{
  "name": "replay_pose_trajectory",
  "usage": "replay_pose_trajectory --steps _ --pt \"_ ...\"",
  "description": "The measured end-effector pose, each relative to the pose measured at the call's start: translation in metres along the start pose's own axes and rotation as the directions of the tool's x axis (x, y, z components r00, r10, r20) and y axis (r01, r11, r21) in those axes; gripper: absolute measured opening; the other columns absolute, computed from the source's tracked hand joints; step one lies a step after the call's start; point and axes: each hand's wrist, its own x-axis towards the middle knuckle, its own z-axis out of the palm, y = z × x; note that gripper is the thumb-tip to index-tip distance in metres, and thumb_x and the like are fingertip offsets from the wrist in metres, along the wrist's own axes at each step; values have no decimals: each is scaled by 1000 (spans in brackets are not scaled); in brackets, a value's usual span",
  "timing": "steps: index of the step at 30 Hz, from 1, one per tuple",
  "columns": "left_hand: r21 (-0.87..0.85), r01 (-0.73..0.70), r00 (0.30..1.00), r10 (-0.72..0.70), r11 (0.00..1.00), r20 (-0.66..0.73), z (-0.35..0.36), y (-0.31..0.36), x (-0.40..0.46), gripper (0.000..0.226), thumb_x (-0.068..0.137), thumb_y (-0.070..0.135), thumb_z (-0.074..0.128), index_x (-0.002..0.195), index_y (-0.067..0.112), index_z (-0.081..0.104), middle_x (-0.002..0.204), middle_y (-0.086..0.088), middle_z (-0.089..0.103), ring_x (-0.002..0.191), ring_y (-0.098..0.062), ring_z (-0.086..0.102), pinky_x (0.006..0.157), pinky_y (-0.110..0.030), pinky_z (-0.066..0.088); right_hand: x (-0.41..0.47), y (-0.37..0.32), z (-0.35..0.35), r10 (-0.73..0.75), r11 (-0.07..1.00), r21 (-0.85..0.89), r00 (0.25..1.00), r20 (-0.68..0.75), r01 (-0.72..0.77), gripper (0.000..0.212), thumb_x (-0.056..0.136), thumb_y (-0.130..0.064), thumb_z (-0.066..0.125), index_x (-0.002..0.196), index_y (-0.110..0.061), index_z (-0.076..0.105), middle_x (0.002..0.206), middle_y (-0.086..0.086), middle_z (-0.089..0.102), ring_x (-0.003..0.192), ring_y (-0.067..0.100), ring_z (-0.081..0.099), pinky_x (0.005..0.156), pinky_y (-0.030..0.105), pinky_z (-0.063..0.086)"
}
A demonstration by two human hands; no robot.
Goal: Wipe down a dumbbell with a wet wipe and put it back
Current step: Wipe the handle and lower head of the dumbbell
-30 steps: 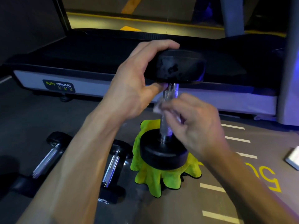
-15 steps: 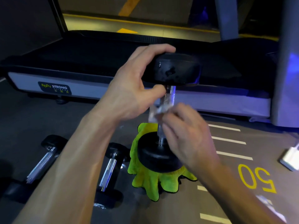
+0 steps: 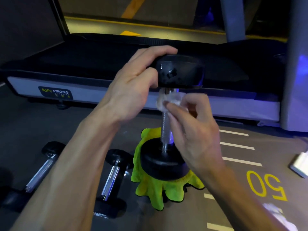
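A black dumbbell (image 3: 162, 161) with a knurled chrome handle stands upright, its lower head resting on a yellow-green cloth (image 3: 155, 189) on the floor. My left hand (image 3: 133, 87) grips the upper head from the left side, fingers over the top. My right hand (image 3: 193, 124) pinches a crumpled white wet wipe (image 3: 168, 100) around the handle just under the upper head. The upper head's side glistens with wet patches.
Two smaller dumbbells (image 3: 111, 179) (image 3: 40, 172) lie on the grey floor to the left. A treadmill deck (image 3: 83, 95) crosses behind. White floor stripes and a yellow "50" (image 3: 266, 184) lie to the right, beside a white packet (image 3: 300, 164) at the right edge.
My right hand has slid the wipe up the handle, from its middle to just below the upper head. The left hand keeps its hold on the upper head.
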Motion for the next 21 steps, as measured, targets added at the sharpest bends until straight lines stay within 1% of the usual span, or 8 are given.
replay_pose_trajectory --steps 2,4,6,9,12,16,18,21 --pt "15 0 1000 0 1000 -3 0 -1 0 61 74 14 45 125 43 65 130 17 60 119 3 55 95 -9 41 -15 0 -3 -41 999 -21 995 88 43 32 97 -2 63 129 -2 69 123 5 45 105 30 59 90 34 51" --pt "27 -7 1000 7 1000 0 0 0 1 61 74 14 45 125 42 65 131 16 60 119 2 55 95 -9 40 -28 -2 -7 -79 991 -92 979 186 98 42 94 -2 63 136 -1 63 128 12 50 113 35 58 100 36 49" --pt "31 -11 1000 11 999 1 0 0 1 61 75 14 45 125 43 64 130 17 60 118 2 55 95 -10 40 -32 -4 -10 -98 983 -125 966 240 131 45 92 -2 62 137 -1 63 128 15 56 116 35 57 102 39 49" --pt "37 -13 1000 13 999 -1 3 1 0 61 76 15 45 125 44 64 128 19 59 117 3 55 94 -12 41 -12 -2 -10 -105 987 -102 976 189 126 38 98 -4 53 134 -4 66 131 7 52 113 27 53 96 32 49" --pt "26 -10 1000 10 1000 -15 4 1 0 61 76 14 44 126 43 64 125 21 58 118 3 55 95 -14 42 9 6 -1 -95 984 -146 993 70 104 32 94 5 59 125 1 69 122 16 60 108 32 55 94 36 52" --pt "32 4 1000 -3 999 -26 1 -2 2 62 77 14 44 128 43 65 127 21 59 118 4 55 94 -11 41 -21 -3 -3 -54 987 -141 984 167 78 41 99 -3 52 139 0 60 131 16 55 122 31 53 102 36 49" --pt "39 -3 1000 4 999 -23 1 -2 2 61 78 14 44 127 43 65 127 21 59 118 3 55 94 -11 41 -20 -5 -9 -78 981 -158 975 208 112 41 101 -8 50 140 0 59 137 16 55 129 32 51 107 39 47" --pt "43 -15 1000 15 999 -11 3 -3 3 61 78 14 44 128 42 63 125 22 58 117 4 54 93 -12 41 3 -5 -5 -72 969 -221 980 184 112 39 100 -10 51 135 2 60 140 15 56 131 33 50 112 44 43"
